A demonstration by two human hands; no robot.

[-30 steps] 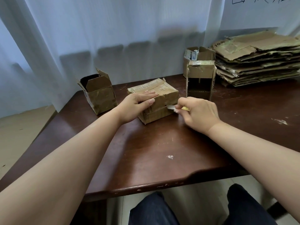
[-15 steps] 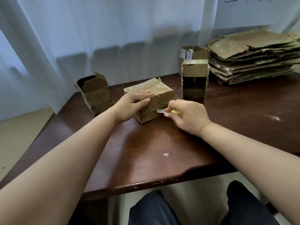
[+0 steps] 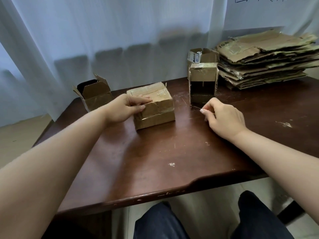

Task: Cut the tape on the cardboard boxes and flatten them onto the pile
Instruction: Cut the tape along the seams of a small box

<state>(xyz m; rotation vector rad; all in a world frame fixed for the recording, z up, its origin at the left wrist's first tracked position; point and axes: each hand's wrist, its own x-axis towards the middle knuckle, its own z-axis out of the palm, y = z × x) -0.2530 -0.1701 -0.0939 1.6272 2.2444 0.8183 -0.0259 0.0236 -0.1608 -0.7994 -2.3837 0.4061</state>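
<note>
A closed, taped cardboard box point(image 3: 157, 109) sits on the dark wooden table point(image 3: 155, 152) at centre. My left hand point(image 3: 124, 109) grips its left top edge, fingers on the lid and thumb on the front face. My right hand point(image 3: 222, 116) is off to the right of the box, apart from it, fingers curled. A thin blade tip point(image 3: 196, 107) pokes out leftward from its pinch; the cutter's handle is hidden in the hand. The pile of flattened cardboard point(image 3: 262, 62) lies at the table's back right.
An open box point(image 3: 96, 95) stands at the back left corner. An upright box point(image 3: 203, 75) with an open front stands just beyond my right hand, another open box point(image 3: 207, 56) behind it. White curtains hang behind the table. My knees show below the front edge.
My right hand drew the cutter away from the box's front seam, moving right toward the upright box. My left hand shifted from lying on the lid to gripping the box's left top edge.
</note>
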